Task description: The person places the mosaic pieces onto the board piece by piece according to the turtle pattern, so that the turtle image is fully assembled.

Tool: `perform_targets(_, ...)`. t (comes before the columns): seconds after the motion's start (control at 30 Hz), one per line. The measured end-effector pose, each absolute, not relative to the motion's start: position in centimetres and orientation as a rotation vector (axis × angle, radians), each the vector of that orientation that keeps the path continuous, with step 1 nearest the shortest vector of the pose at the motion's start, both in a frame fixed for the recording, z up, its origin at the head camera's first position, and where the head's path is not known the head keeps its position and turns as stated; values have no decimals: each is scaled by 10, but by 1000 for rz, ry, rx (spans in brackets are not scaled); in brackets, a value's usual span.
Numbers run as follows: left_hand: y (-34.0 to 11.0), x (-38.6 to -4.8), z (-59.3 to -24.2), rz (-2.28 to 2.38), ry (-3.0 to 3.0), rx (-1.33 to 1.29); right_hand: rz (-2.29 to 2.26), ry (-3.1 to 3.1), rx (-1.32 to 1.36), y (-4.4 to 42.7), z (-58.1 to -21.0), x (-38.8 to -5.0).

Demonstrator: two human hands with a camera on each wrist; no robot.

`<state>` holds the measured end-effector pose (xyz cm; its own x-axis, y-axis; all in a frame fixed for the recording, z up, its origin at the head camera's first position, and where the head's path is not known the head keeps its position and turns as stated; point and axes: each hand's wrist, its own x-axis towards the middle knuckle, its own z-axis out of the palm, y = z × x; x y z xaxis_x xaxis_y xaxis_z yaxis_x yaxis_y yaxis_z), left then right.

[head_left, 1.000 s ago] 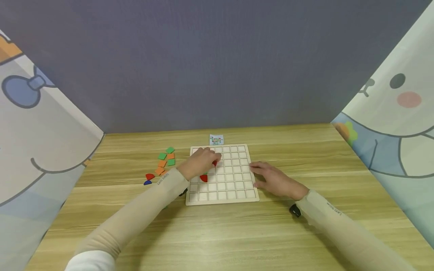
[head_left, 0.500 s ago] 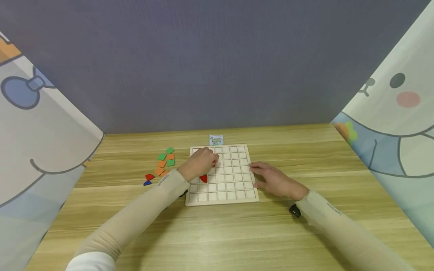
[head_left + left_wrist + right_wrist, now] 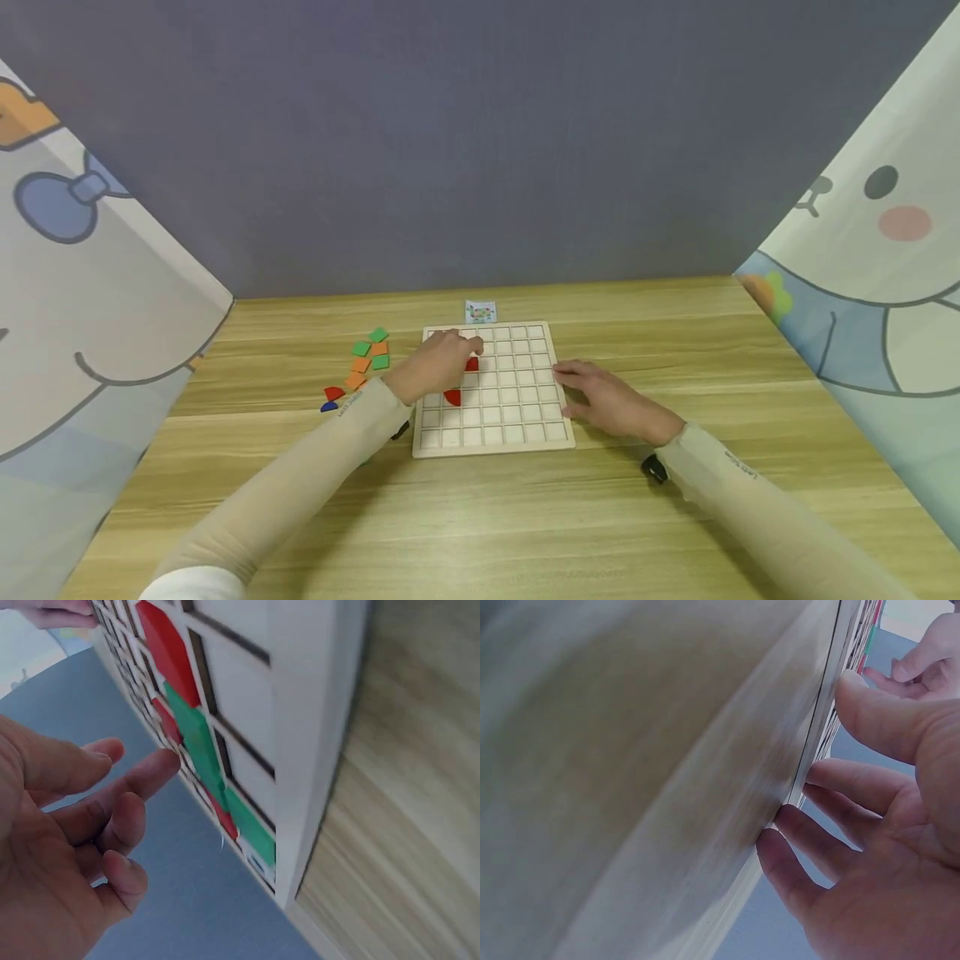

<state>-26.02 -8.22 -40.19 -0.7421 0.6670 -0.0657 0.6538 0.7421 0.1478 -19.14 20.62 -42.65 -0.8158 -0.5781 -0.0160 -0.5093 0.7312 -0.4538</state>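
A wooden grid board [image 3: 510,446] lies on the table. Over its upper left part is my left hand [image 3: 433,363], fingers loosely bent and holding nothing; one fingertip is near a small red piece [image 3: 166,720] in the left wrist view. That red piece [image 3: 472,364] sits in a cell beside the fingers, and a red quarter-round piece [image 3: 452,397] lies below the hand. Green pieces [image 3: 196,742] in neighbouring cells show in the left wrist view and are mostly hidden by the hand from above. My right hand [image 3: 611,400] rests its fingertips along the board's right edge, thumb at the lower side.
Left of the board lie loose green squares [image 3: 381,362], orange squares [image 3: 361,364], a red piece [image 3: 333,392] and a blue piece [image 3: 329,407]. A small printed card [image 3: 480,312] lies behind the board. Patterned panels stand at both sides.
My left hand has drawn slightly left and its fingers have come off the red piece, which now shows in its cell. The right hand stays at the board's edge.
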Motion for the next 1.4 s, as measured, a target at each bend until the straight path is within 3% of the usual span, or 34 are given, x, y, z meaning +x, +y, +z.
perform_targets(0.33, -135, -244, -394, 479, 2963, 1273, -667, 2764, -863, 208, -428, -194)
perform_targets(0.8, -241, -223, -413, 504, 2922, 1121, -677, 2759, -846, 214, -429, -195)
perform_targets(1.4, -235, -227, -428, 378, 2808, 1309, -662, 2783, -869, 214, -433, -199)
